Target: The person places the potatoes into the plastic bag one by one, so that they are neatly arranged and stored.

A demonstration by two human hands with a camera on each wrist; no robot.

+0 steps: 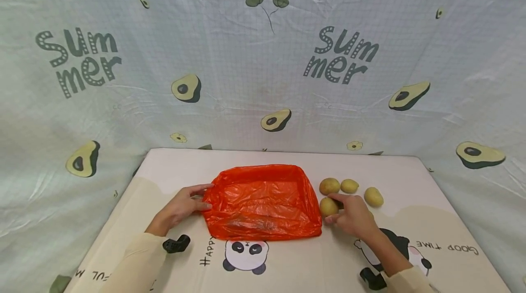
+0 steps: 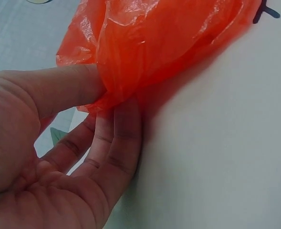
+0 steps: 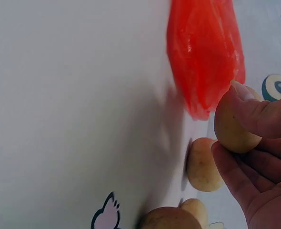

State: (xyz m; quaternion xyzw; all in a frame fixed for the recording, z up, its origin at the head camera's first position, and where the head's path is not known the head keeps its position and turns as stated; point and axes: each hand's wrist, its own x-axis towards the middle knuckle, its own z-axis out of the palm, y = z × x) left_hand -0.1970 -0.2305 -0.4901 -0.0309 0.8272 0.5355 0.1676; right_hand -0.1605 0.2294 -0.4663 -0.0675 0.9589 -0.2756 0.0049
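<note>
Plastic bag [image 1: 263,195] on table [image 1: 300,268]; left hand [image 1: 182,204] at its left edge. Right of bag: potato [image 1: 328,207] in right hand [image 1: 355,215]; two potatoes [image 1: 329,185] [image 1: 349,186] behind that one, side by side; another potato [image 1: 373,197] farther right. Cloth backdrop [image 1: 230,55] behind table.

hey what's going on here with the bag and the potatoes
A person is working with both hands at a table. The left hand pinches the left side of an open red plastic bag. The right hand holds one potato between thumb and fingers, next to the bag's right side. Three more potatoes lie on the table to the right of the bag, and no potato shows inside the bag.
</note>
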